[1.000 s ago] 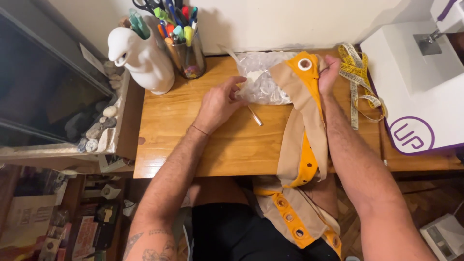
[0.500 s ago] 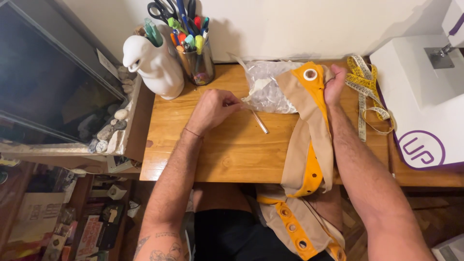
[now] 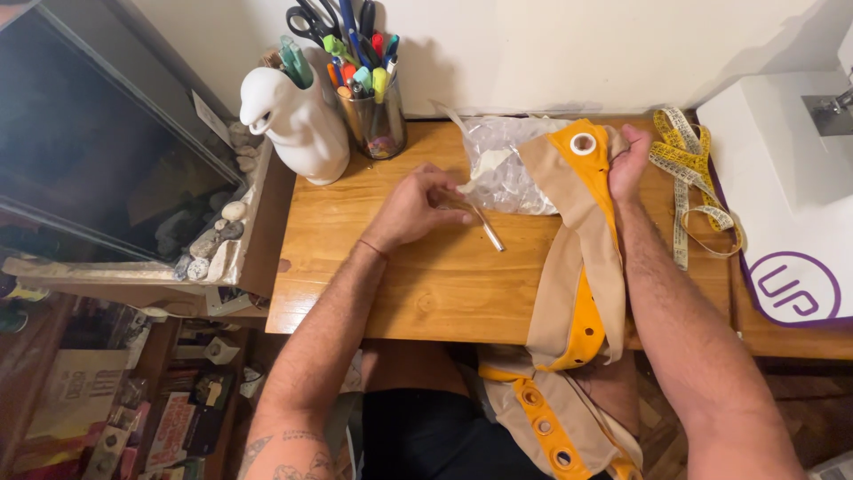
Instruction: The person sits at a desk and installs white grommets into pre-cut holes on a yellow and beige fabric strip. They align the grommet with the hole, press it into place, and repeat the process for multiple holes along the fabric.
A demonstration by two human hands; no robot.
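- Left hand [image 3: 410, 206] rests on the wooden table [image 3: 426, 293], fingers pinched together on the upper end of a thin white stick [image 3: 487, 231]; the stick's lower end lies on the wood.
- Right hand [image 3: 627, 162] is closed on the top edge of a tan and orange fabric strip [image 3: 577, 258], just beside its metal eyelet [image 3: 583, 143]. The strip runs down the table and hangs over the front edge to the lap.
- Hands well apart, strip between them.
- Clear plastic bag [image 3: 506, 164] lies crumpled behind the strip, partly under it; small pale pieces inside, kind cannot be told.
- Metal cup [image 3: 378, 124] at the back holds scissors [image 3: 306, 20], pens and markers, upright and crowded.
- White jug [image 3: 298, 124], bird-shaped, just beside the cup; green handles stick out of its top.
- Yellow measuring tape [image 3: 689, 169] is heaped right of the right hand.
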